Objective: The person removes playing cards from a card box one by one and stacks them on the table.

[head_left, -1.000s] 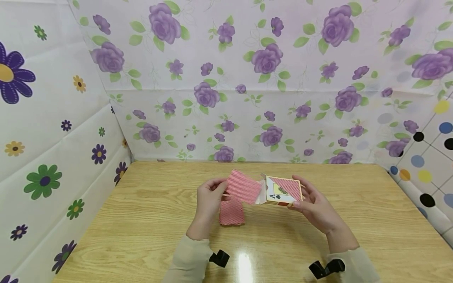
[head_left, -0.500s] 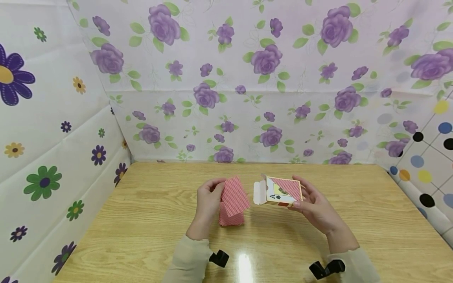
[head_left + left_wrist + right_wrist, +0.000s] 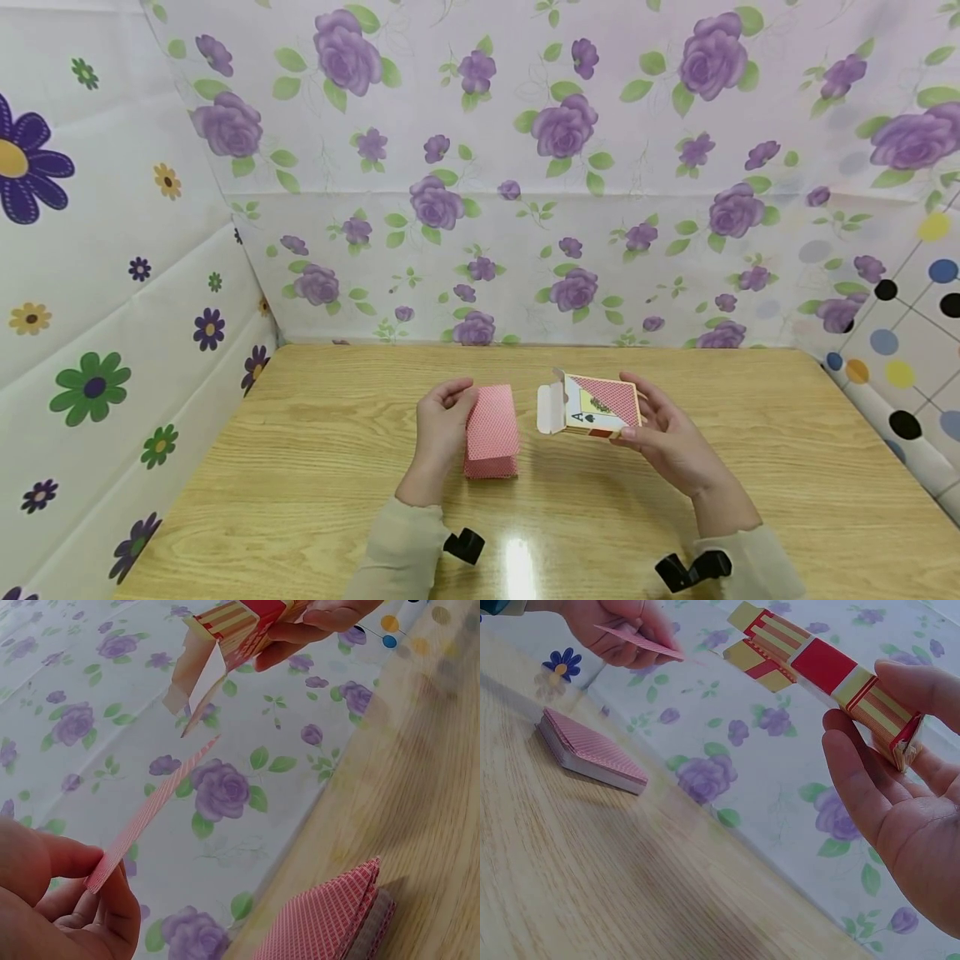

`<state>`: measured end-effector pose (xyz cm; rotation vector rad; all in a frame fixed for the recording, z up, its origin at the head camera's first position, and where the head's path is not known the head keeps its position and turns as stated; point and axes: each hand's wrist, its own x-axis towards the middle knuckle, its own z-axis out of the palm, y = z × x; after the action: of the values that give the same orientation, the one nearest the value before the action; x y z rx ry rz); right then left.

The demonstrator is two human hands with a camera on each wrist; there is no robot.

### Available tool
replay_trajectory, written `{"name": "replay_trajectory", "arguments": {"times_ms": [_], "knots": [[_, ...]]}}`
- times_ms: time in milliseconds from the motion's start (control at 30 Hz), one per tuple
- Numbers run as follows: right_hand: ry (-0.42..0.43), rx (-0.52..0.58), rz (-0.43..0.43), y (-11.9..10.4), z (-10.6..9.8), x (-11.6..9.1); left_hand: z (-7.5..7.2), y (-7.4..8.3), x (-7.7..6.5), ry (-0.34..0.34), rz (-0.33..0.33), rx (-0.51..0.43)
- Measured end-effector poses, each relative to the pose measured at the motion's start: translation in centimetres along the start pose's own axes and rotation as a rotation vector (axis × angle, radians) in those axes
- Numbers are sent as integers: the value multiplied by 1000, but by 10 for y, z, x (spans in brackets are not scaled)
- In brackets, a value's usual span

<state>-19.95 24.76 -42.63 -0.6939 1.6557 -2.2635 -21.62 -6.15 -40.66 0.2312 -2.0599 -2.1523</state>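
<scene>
My left hand [image 3: 438,437] pinches a red-backed playing card [image 3: 492,421] between thumb and fingers. Seen from the left wrist, the card [image 3: 150,814] stands apart from the pack and slightly bowed. Below it a stack of red-backed playing cards [image 3: 491,470] lies on the table, partly covered by the held card in the head view. In my right hand [image 3: 678,446] is a card box [image 3: 602,402] with an ace of spades printed on its front. The box is held by its right end, above the table, with its flap [image 3: 551,408] hanging out toward the left.
A wooden table [image 3: 315,467] carries the stack. Purple-rose cloth [image 3: 480,225] hangs behind it, with flowered cloth [image 3: 135,325] on the left and dotted cloth [image 3: 907,367] on the right. Black straps with small devices [image 3: 467,546] sit on both wrists.
The held card has swung away from the box flap, leftward and down, and now lines up over the stack. The right hand and the box have stayed in place.
</scene>
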Motion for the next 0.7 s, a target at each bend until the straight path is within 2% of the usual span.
{"name": "replay_trajectory", "arguments": {"times_ms": [500, 700], "knots": [[12, -14, 13, 0, 1, 0, -3, -11, 6, 16, -40, -6], [8, -6, 10, -1, 2, 0, -5, -16, 8, 8, -18, -6]]}}
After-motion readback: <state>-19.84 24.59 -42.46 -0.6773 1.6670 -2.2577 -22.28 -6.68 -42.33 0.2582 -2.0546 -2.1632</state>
